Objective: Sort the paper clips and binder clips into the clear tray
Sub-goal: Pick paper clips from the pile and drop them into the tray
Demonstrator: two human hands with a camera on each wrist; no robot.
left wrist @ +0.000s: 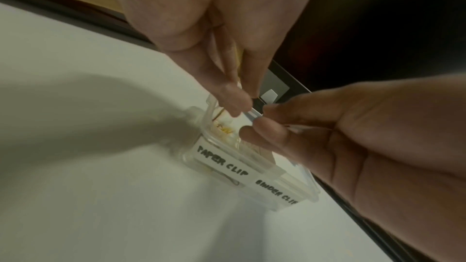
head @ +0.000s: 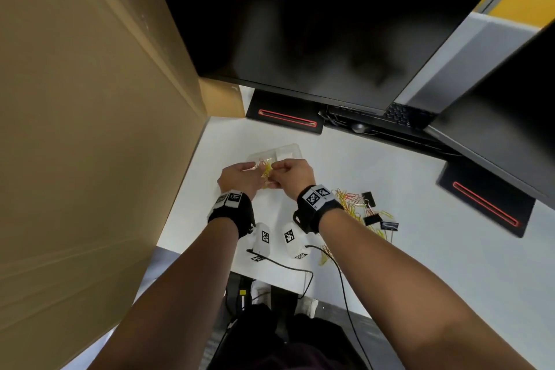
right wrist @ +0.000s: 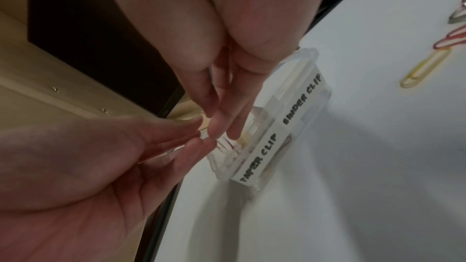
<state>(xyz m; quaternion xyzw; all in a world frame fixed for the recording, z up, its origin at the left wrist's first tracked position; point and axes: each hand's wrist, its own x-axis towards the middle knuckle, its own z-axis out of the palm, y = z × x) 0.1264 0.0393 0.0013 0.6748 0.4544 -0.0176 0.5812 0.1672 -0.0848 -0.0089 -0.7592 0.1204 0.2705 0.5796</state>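
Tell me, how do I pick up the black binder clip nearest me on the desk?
Probably pinch its black body from above. The binder clip lies flat on the desk, and its thin wire handle, pointing toward you, gives less to hold.

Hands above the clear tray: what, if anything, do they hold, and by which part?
Both hands, left and right, pinch a small bunch of yellow paper clips with their fingertips above the clear tray. Which part of each clip cannot be told.
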